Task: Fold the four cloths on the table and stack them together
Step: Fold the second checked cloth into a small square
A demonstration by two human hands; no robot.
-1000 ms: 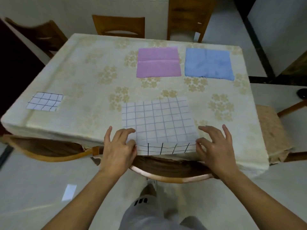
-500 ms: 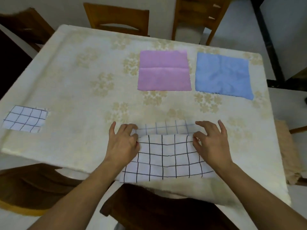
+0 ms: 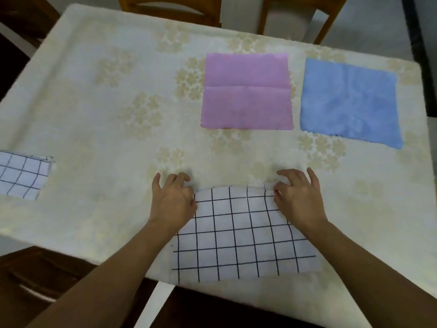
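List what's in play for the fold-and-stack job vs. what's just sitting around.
In play:
- checked cloth, pinched by left hand and right hand
- folded checked cloth
- pink cloth
- blue cloth

Not in play:
- tablecloth
- chairs

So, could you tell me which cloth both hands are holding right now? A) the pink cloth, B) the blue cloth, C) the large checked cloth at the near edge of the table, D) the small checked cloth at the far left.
C: the left hand and right hand pinch the top corners of the large checked cloth, while the pink cloth, blue cloth and small checked cloth lie untouched.
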